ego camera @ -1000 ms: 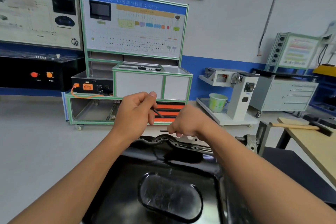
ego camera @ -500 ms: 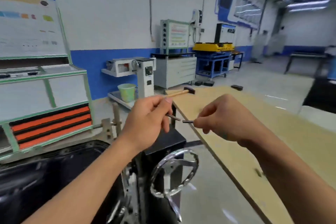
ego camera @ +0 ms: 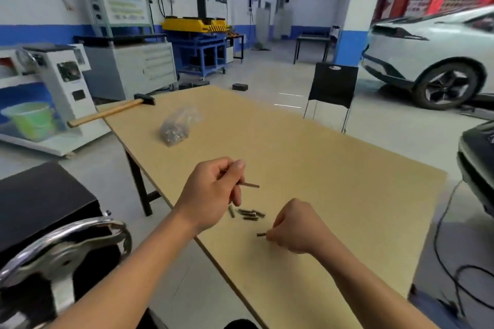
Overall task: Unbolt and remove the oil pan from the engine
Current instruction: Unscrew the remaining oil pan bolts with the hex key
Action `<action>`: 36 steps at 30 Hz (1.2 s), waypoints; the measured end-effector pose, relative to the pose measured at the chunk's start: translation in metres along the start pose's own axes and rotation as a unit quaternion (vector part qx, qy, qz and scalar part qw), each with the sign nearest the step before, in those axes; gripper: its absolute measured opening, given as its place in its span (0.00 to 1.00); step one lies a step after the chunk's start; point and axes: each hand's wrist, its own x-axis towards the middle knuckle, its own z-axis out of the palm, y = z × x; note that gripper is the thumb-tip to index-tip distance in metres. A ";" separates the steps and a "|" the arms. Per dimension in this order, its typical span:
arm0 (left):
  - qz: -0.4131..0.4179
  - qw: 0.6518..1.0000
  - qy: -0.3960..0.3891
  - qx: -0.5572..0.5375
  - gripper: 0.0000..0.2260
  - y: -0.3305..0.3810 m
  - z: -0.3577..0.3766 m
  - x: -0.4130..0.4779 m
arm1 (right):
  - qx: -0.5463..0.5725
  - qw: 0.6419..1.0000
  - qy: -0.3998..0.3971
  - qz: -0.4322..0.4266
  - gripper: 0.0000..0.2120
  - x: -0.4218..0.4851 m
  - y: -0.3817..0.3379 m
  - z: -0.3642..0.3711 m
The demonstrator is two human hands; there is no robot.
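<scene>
My left hand (ego camera: 213, 192) hovers over the wooden table (ego camera: 320, 168) and pinches a thin dark tool shaft (ego camera: 250, 185) that sticks out to the right. My right hand (ego camera: 296, 227) is lower, just above the tabletop, pinching a small dark bolt (ego camera: 261, 234) at its fingertips. Between the two hands a small pile of several loose bolts (ego camera: 247, 214) lies on the wood. The oil pan and the engine are out of view; only the engine stand's chrome handwheel (ego camera: 66, 243) and black block (ego camera: 40, 200) show at lower left.
A hammer (ego camera: 112, 111) lies across the table's far left corner, with a clear bag of hardware (ego camera: 176, 125) near it. A black chair (ego camera: 331, 88) stands behind the table. A white car (ego camera: 433, 61) is at right; cables (ego camera: 449, 270) trail on the floor.
My view has swung right from the oil pan to the wooden table. Both hands have carried the tool and the bolt over the table, and my right hand has dropped beside the bolt pile.
</scene>
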 end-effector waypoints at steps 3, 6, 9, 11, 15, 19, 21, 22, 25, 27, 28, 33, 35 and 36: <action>-0.012 1.000 -0.002 0.017 0.17 -0.001 -0.006 0.003 | 0.005 1.000 0.008 0.010 0.10 0.012 -0.002 0.018; -0.018 1.000 0.004 0.018 0.17 0.001 -0.010 0.004 | 0.002 1.000 0.013 0.003 0.09 0.020 -0.006 0.021; -0.020 1.000 0.004 0.017 0.17 0.003 -0.013 0.003 | -0.005 1.000 0.018 0.004 0.09 0.022 -0.007 0.020; -0.020 1.000 0.000 0.017 0.16 0.005 -0.016 0.000 | -0.004 1.000 0.017 0.010 0.09 0.019 -0.005 0.019; -0.018 0.999 -0.019 0.033 0.16 0.015 -0.029 -0.011 | 0.001 1.000 0.018 0.000 0.08 0.005 -0.018 0.019; 0.003 0.996 -0.010 0.089 0.16 0.049 -0.080 -0.030 | 0.048 0.987 0.090 -0.123 0.07 -0.010 -0.085 0.004; 0.017 0.993 0.027 0.116 0.15 0.074 -0.122 -0.047 | 0.075 0.962 0.119 -0.235 0.14 -0.024 -0.141 -0.004; 0.024 0.990 0.049 0.127 0.15 0.087 -0.145 -0.059 | 0.078 0.943 0.131 -0.295 0.16 -0.033 -0.171 -0.004; 0.037 0.983 0.122 0.135 0.16 0.128 -0.215 -0.107 | 0.103 0.869 0.158 -0.457 0.17 -0.068 -0.264 0.005; 0.039 0.973 0.174 0.145 0.16 0.154 -0.260 -0.150 | 0.159 0.796 0.140 -0.567 0.08 -0.102 -0.325 0.022; 0.039 0.968 0.199 0.151 0.17 0.167 -0.281 -0.173 | 0.182 0.756 0.126 -0.616 0.02 -0.121 -0.353 0.032; 0.033 0.929 0.338 0.150 0.15 0.214 -0.370 -0.302 | 0.270 0.637 -0.001 -0.722 0.10 -0.224 -0.475 0.099; 0.026 0.906 0.397 0.144 0.14 0.222 -0.399 -0.356 | 0.288 0.606 -0.056 -0.740 0.08 -0.262 -0.512 0.131; 0.017 0.896 0.421 0.144 0.14 0.223 -0.411 -0.379 | 0.290 0.594 -0.073 -0.747 0.08 -0.277 -0.527 0.147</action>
